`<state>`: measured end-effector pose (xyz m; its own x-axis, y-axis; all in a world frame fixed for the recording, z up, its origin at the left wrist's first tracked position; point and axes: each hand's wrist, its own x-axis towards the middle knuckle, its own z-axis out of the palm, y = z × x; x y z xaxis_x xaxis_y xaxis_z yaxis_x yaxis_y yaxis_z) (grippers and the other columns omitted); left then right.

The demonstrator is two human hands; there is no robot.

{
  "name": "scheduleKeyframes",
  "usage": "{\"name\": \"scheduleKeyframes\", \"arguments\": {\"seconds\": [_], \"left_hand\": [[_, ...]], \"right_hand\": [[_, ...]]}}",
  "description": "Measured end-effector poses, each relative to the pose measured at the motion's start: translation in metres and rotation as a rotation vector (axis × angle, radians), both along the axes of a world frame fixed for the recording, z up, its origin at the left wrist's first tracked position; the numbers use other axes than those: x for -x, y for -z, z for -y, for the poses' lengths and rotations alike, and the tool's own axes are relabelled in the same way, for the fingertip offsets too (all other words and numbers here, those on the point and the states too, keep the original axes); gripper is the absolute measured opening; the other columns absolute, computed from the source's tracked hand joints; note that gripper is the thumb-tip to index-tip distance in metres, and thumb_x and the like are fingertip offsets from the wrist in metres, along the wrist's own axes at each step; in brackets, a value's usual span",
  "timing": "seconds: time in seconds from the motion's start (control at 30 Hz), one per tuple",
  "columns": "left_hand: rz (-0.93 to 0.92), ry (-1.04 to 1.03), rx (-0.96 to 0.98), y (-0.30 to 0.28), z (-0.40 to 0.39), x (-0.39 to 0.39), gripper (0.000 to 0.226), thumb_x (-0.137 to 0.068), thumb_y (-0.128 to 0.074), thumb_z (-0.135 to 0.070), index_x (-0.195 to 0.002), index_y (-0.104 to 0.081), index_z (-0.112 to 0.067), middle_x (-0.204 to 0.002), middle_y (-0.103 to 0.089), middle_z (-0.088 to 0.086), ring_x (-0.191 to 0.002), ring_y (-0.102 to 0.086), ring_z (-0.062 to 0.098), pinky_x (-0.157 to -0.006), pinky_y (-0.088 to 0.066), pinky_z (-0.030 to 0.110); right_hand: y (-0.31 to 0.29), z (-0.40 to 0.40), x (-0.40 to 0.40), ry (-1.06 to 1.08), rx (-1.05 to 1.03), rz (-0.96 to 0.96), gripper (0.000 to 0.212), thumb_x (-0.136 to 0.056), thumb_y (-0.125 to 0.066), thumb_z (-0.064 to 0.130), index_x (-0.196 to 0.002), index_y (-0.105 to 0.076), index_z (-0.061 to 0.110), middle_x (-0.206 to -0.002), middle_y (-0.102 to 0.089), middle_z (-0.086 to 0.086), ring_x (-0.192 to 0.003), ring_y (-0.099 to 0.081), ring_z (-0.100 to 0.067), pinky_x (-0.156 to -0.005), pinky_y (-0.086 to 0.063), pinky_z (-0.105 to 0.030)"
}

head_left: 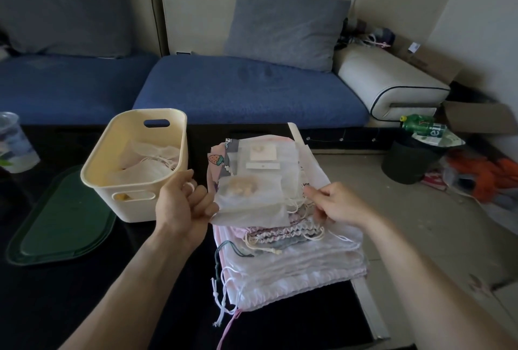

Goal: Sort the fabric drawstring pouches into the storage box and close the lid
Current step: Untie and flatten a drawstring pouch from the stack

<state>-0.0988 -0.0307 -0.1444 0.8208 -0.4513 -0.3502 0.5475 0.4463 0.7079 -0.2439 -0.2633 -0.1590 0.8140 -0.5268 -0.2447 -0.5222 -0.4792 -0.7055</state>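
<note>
Hidden or cut off, for your record: the plastic cup (15,142) is cropped by the left edge; the storage box (134,164) wall conceals most of its pouches; the right hand (340,204) covers the stack's (294,260) drawstring side; your forearms leave the frame below.

Open top on the cream box (134,153), with white pouches (148,166) low inside and room above them. Narrow dark gap of table (200,136) between box and pouch pile (280,237). Green lid (61,218) flat beside the box, plastic cup (16,142) farther left.
</note>
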Motion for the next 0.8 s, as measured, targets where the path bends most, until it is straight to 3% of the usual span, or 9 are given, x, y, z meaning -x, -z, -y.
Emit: {"name": "scheduleKeyframes", "arguments": {"seconds": [0.1,0.17,0.27,0.33,0.4,0.47,0.6,0.7,0.8], "left_hand": [[0.035,0.118,-0.088,-0.002,-0.002,-0.002,0.052,-0.098,-0.043,-0.024,-0.05,-0.022,-0.023,-0.049,-0.014,-0.004,-0.042,-0.012,0.012,-0.04,-0.014,0.026],[0.036,0.191,-0.122,-0.002,0.0,-0.002,0.049,-0.098,-0.041,-0.026,-0.052,-0.024,-0.023,-0.053,-0.015,-0.003,-0.043,-0.012,0.012,-0.043,-0.011,0.027],[0.078,0.267,-0.216,-0.002,0.004,0.001,0.044,-0.101,-0.041,-0.027,-0.058,-0.036,-0.02,-0.056,-0.027,-0.001,-0.043,-0.016,0.011,-0.044,-0.015,0.026],[0.137,0.318,-0.26,-0.001,0.007,0.004,0.038,-0.102,-0.044,-0.029,-0.067,-0.044,-0.017,-0.059,-0.039,0.0,-0.044,-0.022,0.012,-0.043,-0.026,0.025],[0.2,0.366,-0.286,0.0,0.007,0.007,0.033,-0.104,-0.046,-0.031,-0.077,-0.053,-0.012,-0.063,-0.046,0.001,-0.046,-0.028,0.012,-0.046,-0.032,0.025],[0.246,0.39,-0.283,0.002,0.008,0.009,0.032,-0.104,-0.046,-0.032,-0.091,-0.061,-0.007,-0.066,-0.047,0.0,-0.048,-0.029,0.01,-0.045,-0.033,0.023],[0.346,0.404,-0.322,0.003,0.006,0.009,0.034,-0.103,-0.048,-0.029,-0.109,-0.068,-0.002,-0.062,-0.04,-0.003,-0.05,-0.025,0.009,-0.044,-0.026,0.02],[0.602,0.335,-0.57,0.004,0.004,0.011,0.031,-0.1,-0.055,-0.032,-0.097,-0.075,-0.009,-0.052,-0.05,-0.012,-0.045,-0.035,0.007,-0.05,-0.033,0.019],[0.781,0.268,-0.718,0.004,0.004,0.012,0.029,-0.098,-0.06,-0.032,-0.085,-0.078,-0.014,-0.06,-0.065,-0.017,-0.044,-0.049,-0.004,-0.057,-0.038,0.017]], "right_hand": [[-0.008,0.002,0.0,0.165,-0.283,0.185,0.056,-0.096,-0.064,0.036,-0.042,-0.059,0.021,-0.067,-0.07,-0.008,-0.061,-0.065,-0.018,-0.069,-0.05,-0.035],[-0.012,0.0,-0.002,0.262,-0.545,0.355,0.044,-0.093,-0.066,0.029,-0.05,-0.059,0.018,-0.071,-0.069,-0.01,-0.067,-0.063,-0.02,-0.069,-0.051,-0.034],[-0.016,-0.016,-0.012,0.268,-0.991,0.657,0.02,-0.086,-0.065,0.029,-0.079,-0.063,0.01,-0.078,-0.07,-0.007,-0.079,-0.066,-0.02,-0.078,-0.054,-0.033],[-0.02,-0.033,-0.019,0.22,-1.19,0.765,0.024,-0.086,-0.063,0.026,-0.067,-0.067,0.013,-0.077,-0.071,-0.007,-0.08,-0.069,-0.023,-0.089,-0.055,-0.039],[-0.022,-0.047,-0.025,0.198,-1.295,0.776,0.042,-0.09,-0.06,0.027,-0.049,-0.055,0.017,-0.063,-0.063,-0.004,-0.064,-0.065,-0.019,-0.078,-0.058,-0.038],[-0.021,-0.053,-0.029,0.172,-1.369,0.713,0.047,-0.098,-0.053,0.032,-0.053,-0.049,0.018,-0.055,-0.048,0.001,-0.047,-0.048,-0.013,-0.058,-0.052,-0.031],[-0.015,-0.051,-0.032,0.094,-1.253,0.486,0.042,-0.106,-0.04,0.037,-0.073,-0.053,0.015,-0.062,-0.039,0.001,-0.044,-0.026,-0.01,-0.044,-0.027,-0.023],[-0.013,-0.047,-0.029,0.08,-0.993,0.376,0.036,-0.107,-0.04,0.031,-0.077,-0.051,0.014,-0.06,-0.035,0.002,-0.045,-0.02,-0.009,-0.044,-0.017,-0.022],[-0.014,-0.043,-0.027,0.03,-0.718,0.284,0.036,-0.107,-0.044,0.032,-0.078,-0.051,0.014,-0.058,-0.032,0.004,-0.045,-0.021,-0.01,-0.041,-0.02,-0.021]]}}
